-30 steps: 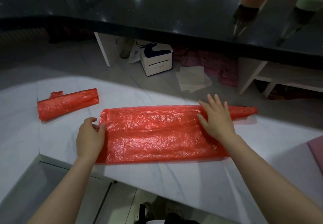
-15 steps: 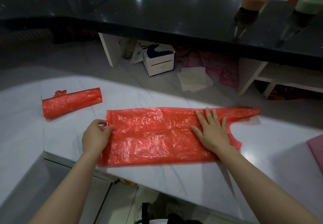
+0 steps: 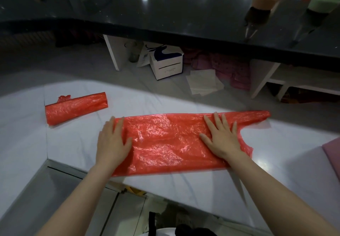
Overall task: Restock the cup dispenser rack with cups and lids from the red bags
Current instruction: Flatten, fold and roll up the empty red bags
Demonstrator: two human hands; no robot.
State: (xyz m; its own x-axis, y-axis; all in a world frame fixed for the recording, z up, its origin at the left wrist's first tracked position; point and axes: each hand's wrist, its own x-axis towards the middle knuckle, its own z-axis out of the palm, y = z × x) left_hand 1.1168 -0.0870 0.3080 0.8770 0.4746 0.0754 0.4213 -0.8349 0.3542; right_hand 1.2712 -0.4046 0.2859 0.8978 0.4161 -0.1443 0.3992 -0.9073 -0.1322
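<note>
While the red bag (image 3: 165, 143) lies flat, both hands' straight, spread fingers (image 3: 217, 123) press it.

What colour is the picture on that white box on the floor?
Dark blue, on the white box; head view.

White marble counter (image 3: 184, 189): flattened red bag (image 3: 165, 143), folded red bag (image 3: 75, 107) apart.
</note>
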